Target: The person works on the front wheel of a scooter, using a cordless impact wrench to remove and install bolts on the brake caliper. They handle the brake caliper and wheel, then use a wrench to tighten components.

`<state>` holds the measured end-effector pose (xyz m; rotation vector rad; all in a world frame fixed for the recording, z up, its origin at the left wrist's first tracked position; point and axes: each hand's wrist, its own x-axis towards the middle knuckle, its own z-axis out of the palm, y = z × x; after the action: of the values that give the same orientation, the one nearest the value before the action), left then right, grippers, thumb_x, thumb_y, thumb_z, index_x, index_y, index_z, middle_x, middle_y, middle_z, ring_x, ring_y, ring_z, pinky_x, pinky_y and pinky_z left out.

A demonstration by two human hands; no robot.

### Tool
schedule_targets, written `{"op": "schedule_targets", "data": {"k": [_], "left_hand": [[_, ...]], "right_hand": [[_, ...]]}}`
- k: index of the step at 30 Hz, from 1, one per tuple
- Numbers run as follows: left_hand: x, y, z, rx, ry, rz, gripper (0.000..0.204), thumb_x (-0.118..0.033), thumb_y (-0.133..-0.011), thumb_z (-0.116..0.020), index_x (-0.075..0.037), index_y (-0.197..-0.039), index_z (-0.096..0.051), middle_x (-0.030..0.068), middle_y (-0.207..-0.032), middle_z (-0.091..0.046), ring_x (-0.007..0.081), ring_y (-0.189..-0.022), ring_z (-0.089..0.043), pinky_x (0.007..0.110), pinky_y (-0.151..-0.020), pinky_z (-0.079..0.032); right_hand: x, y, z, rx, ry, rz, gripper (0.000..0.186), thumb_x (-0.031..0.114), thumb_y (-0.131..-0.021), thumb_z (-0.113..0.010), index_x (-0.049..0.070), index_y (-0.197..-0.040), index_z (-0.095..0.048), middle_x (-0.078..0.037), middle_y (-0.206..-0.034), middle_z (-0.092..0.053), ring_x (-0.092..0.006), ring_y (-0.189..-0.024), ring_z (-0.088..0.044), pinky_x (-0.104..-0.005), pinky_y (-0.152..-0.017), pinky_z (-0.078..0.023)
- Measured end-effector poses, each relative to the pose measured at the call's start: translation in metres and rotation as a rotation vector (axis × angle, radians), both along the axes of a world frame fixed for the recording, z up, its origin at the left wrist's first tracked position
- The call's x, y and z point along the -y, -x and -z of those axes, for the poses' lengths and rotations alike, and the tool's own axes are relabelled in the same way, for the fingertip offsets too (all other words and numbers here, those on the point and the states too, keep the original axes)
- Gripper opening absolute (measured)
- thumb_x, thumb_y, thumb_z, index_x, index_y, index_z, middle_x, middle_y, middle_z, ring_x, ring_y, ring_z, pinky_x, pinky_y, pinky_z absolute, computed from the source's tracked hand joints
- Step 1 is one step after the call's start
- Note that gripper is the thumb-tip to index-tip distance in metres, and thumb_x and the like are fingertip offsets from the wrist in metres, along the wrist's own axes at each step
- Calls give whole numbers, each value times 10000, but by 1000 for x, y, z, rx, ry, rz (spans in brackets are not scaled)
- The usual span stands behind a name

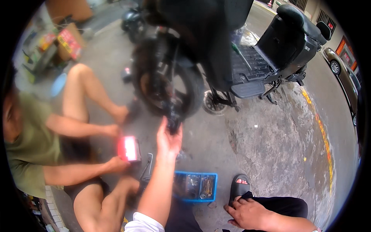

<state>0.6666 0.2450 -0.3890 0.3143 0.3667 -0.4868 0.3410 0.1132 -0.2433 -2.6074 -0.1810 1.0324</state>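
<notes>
Head view, roadside: left hand (169, 142) reaches up to the foot of the scooter's (218, 50) front wheel (192, 103), palm turned upward, thumb on 1 side and fingers on the other of a small dark part (173, 123). Grip reads as closed round that part; smear in this corner hides its shape and whether it is fixed to the wheel. It sits at the wheel's lower edge, well above the blue tray (215, 188) of metal bits (208, 187). Handling, my guess: stiff, compact, light enough for 1 hand, perhaps greasy, not likely fragile. Best hold, I'd judge, is low on its body, thumb opposite fingers, tips kept clear of the spokes. Right hand (250, 214) grasps nothing; it lies loosely over the dark trousers (288, 205), fingers spread, near the black sandal (240, 189). To the left, a co-worker in a green shirt (29, 143) has 2 hands at a red box (122, 148), its near face washed out by glare. From here I cannot tell what it contains.
</notes>
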Motion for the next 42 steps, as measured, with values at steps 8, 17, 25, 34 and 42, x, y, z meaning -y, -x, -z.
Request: {"op": "schedule_targets", "data": {"k": [8, 17, 25, 34, 42], "left_hand": [[1, 4, -4, -62, 83, 185, 460, -387, -989, -594, -79, -1325, -528, 209, -1258, -597, 261, -960, -647, 319, -772, -571], [15, 8, -2, -54, 194, 254, 491, -421, -983, -564, -22, -1270, -572, 209, -1201, -629, 263, -891, -649, 322, -757, -571], [11, 7, -6, -61, 248, 278, 597, -445, -957, -593, 76, -1244, -549, 204, -1161, -639, 275, -895, -640, 325, -765, -572], [11, 10, -3, -31, 326, 288, 554, -379, -957, -576, 78, -1271, -554, 178, -1174, -648, 260, -899, -631, 333, -786, -568], [1, 3, -1, 67, 285, 281, 446, -262, -1015, -467, 42, -1335, -532, 170, -1327, -606, 258, -1055, -655, 340, -856, -585]], "right_hand": [[-6, -12, -25, 142, -107, 11, 519, 237, -858, -692, 22, -1312, -562, -153, -1113, -632, -332, -1058, -603, -426, -942, -473], [-3, 1, -20, 123, -52, 53, 513, 235, -854, -700, 12, -1298, -570, -169, -1106, -633, -344, -1059, -609, -435, -956, -473], [-4, -4, -21, 103, -46, 26, 500, 223, -863, -695, 8, -1296, -568, -168, -1100, -631, -338, -1048, -611, -434, -957, -472], [-8, -3, -23, 109, -51, 32, 462, 213, -864, -693, 9, -1262, -575, -154, -1084, -629, -320, -1054, -604, -421, -955, -466], [-9, -1, -23, 123, -49, 29, 460, 207, -860, -694, 11, -1260, -580, -148, -1075, -632, -311, -1046, -603, -415, -949, -464]]}}
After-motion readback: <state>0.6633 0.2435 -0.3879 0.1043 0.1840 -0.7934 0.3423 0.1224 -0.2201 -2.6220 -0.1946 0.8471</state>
